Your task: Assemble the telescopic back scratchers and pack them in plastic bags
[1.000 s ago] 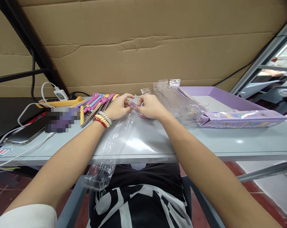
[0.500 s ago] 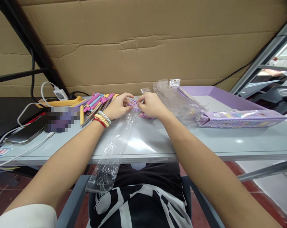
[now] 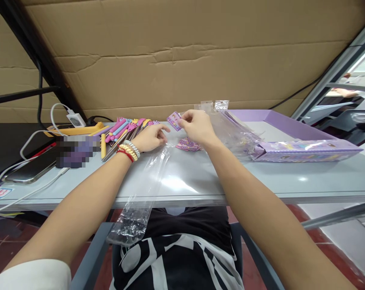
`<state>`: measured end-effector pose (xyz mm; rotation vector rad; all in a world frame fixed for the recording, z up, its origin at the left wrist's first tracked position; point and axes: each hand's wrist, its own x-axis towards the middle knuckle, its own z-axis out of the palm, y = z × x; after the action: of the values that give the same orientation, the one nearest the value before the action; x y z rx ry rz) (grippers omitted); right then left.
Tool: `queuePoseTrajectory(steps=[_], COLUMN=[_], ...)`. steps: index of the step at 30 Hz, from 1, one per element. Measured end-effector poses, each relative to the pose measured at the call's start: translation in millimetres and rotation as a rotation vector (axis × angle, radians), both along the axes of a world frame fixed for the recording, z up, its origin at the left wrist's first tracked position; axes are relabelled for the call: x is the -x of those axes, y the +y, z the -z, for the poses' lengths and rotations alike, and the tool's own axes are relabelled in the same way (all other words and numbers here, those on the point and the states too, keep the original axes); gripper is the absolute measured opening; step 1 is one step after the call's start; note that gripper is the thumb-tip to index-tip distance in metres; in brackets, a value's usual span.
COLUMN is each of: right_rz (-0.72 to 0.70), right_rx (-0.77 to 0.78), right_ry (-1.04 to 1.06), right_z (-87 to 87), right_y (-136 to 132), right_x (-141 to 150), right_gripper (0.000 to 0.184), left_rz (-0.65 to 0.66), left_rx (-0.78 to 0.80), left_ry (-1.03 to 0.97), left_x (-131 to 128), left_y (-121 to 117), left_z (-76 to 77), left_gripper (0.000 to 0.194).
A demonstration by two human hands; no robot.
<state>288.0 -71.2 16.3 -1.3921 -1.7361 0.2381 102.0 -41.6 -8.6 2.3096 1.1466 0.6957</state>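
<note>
My right hand (image 3: pixel 197 125) pinches a small purple printed card (image 3: pixel 174 121) by its right edge, raised above the grey table. My left hand (image 3: pixel 152 137) is at the mouth of a long clear plastic bag (image 3: pixel 152 173), index finger and thumb apart; whether it touches the bag is unclear. The bag runs down over the table's front edge towards my lap. Below my right hand lies a small pile of similar purple cards (image 3: pixel 188 145). Just beyond my left wrist is a heap of colourful hand-shaped sticks with metal shafts (image 3: pixel 122 131).
On the right, a stack of clear bags (image 3: pixel 230 133) leans against an open purple box (image 3: pixel 306 151). A phone (image 3: pixel 32 167), white cables and a charger plug (image 3: pixel 76 119) occupy the left. Cardboard (image 3: pixel 182 52) walls the back of the table (image 3: pixel 261 181).
My right hand has lifted the purple card up and away from my left hand, uncovering the card pile. The fingers of my left hand have come off the card.
</note>
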Motion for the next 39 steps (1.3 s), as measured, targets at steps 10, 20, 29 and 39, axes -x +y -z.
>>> queuePoseTrajectory(steps=[10,20,29,39], right_rz=[0.162,0.226,-0.409,-0.396], right_rx=[0.269,0.195,0.230,0.406], right_ry=[-0.281,-0.473,0.006,0.131], right_z=[5.7,3.9,8.7,3.7], right_y=[4,0,-2,-3], right_x=[-13,-14,-2,-8], right_gripper=[0.031,0.029,0.049,0.059], left_rz=[-0.088,-0.047,0.022,0.064], left_rx=[-0.024,-0.005,0.034,0.064], left_ry=[-0.037,-0.027,-0.148,-0.305], left_x=[0,-2,-4,-5], left_y=[0,-3,-6,-6], left_z=[1.1,-1.3,-1.4,0.4], left_gripper=[0.049,0.047,0.049,0.046])
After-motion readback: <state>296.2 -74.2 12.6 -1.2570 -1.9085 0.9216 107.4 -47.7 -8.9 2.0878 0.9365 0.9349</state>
